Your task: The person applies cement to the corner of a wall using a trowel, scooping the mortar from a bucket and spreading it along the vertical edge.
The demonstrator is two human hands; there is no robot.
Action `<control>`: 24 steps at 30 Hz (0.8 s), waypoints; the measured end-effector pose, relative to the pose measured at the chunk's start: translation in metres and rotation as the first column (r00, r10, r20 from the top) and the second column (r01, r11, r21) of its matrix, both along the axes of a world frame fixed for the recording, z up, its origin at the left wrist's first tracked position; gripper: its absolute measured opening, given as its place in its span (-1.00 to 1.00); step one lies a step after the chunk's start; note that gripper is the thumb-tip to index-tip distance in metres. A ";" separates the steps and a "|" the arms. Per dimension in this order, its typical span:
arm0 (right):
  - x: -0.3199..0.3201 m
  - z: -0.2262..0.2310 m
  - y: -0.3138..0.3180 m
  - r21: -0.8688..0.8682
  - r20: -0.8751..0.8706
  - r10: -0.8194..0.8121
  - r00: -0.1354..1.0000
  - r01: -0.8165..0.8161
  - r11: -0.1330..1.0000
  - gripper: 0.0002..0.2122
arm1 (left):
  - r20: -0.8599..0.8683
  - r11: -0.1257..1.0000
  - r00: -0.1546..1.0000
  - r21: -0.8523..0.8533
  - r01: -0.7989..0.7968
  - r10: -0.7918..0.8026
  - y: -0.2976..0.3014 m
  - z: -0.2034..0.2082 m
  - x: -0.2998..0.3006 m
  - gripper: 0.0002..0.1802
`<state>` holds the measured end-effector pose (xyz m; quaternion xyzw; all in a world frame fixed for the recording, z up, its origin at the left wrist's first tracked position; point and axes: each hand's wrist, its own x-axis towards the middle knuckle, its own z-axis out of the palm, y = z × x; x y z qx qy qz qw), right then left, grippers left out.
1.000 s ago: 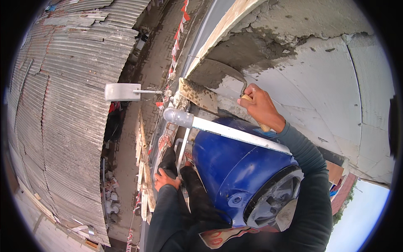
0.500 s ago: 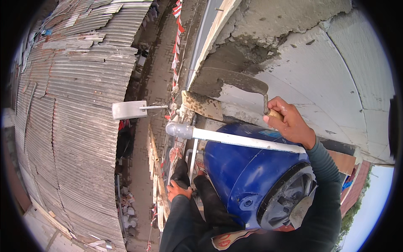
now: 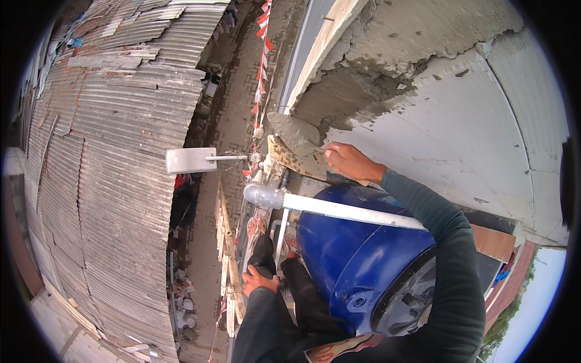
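Grip: your right hand (image 3: pixel 350 161) is closed round the handle of the trowel (image 3: pixel 296 158), the handle itself hidden under your fingers; your left hand (image 3: pixel 259 281) is low down, resting on the scaffold edge beside the upright pipe, and whether it clasps anything cannot be told.
Trowel: its blade carries a heap of wet grey mortar (image 3: pixel 293 133) and sits just below the rough patch (image 3: pixel 357 91) at the wall's edge, near it but seemingly not yet touching.
Wall: smooth pale render (image 3: pixel 460 133) to your right, raw crumbly mortar above, a wooden guide strip (image 3: pixel 321 42) along the corner.
Around you: a white rail (image 3: pixel 339 209) crosses in front of a blue drum (image 3: pixel 357 260); a corrugated roof (image 3: pixel 109 151) and a narrow alley (image 3: pixel 233 109) lie far below.
Doing it well: keep the blade level so the load does not slide off over the alley, then press it in firmly with an upward sweep, working from the rough patch toward the smooth render.
Care: keep your left hand on the scaffold for balance, and lean no further than the rail.
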<state>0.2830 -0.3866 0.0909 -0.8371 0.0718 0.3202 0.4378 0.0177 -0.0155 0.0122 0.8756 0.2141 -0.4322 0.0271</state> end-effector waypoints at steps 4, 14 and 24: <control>-0.009 0.049 -0.007 0.024 0.001 -0.071 0.997 0.071 0.997 -0.63 | -0.015 1.000 1.000 -0.016 0.008 -0.008 -0.002 0.001 0.007 0.17; -0.027 0.130 -0.016 0.046 0.165 -0.079 0.983 0.072 0.996 -0.66 | 0.075 1.000 0.997 -0.001 0.028 -0.028 -0.001 -0.008 -0.003 0.17; -0.023 -0.005 -0.042 -0.193 0.133 0.264 0.955 -0.236 0.952 -0.64 | 0.054 0.999 0.998 -0.023 0.036 -0.034 0.003 -0.007 0.000 0.19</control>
